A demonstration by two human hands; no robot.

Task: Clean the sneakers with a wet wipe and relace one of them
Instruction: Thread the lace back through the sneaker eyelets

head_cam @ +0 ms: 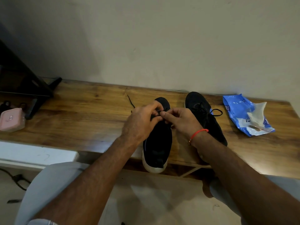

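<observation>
The near sneaker [158, 140] lies on the surface [81, 120], heel toward the person, relacing seemingly midway: left hand [141, 122] and right hand [181, 120] each pinch its lace [159, 113]. The far sneaker [204, 114] looks laced (wipe pack [243, 114] beside it).

You're seated at a wooden bench [81, 114] that runs along a plain pale wall [162, 46]. At its left end you have a pink lidded box [11, 119] right at the front edge, with some small dark items just behind it, too dim to tell apart. A black stand [32, 88] rises from the back left corner. Below the bench's left end lies a white board [32, 155], and a dark cable [14, 179] trails over the pale floor [146, 200] beside it.
</observation>
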